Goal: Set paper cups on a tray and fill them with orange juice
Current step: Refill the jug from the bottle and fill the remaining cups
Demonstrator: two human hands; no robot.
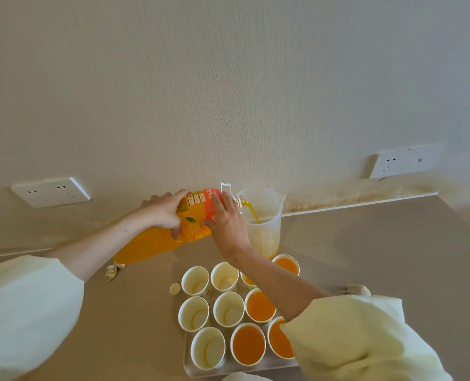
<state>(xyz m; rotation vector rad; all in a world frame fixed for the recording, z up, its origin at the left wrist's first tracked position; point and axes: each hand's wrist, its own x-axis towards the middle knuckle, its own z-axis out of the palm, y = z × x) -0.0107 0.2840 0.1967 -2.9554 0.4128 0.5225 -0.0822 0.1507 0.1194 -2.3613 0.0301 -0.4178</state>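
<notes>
A large orange juice bottle [157, 240] lies tipped almost flat, its mouth over a clear plastic measuring jug [264, 221]. Juice streams into the jug. My left hand [164, 210] grips the bottle's middle from above. Nearer the neck, my right hand [227, 218] holds it as well. In front of the jug a tray [228, 368] carries several paper cups. The right-hand cups, such as this filled cup [249, 344], hold orange juice. The left-hand ones, such as this empty cup [207, 347], hold none. My right forearm hides part of the cups on the right.
A yellow bottle cap [175, 289] lies on the beige counter left of the tray. A crumpled scrap [114, 270] sits under the bottle's base. Wall sockets [51, 191] are set low on the wall, left and right. The wall stands close behind the jug.
</notes>
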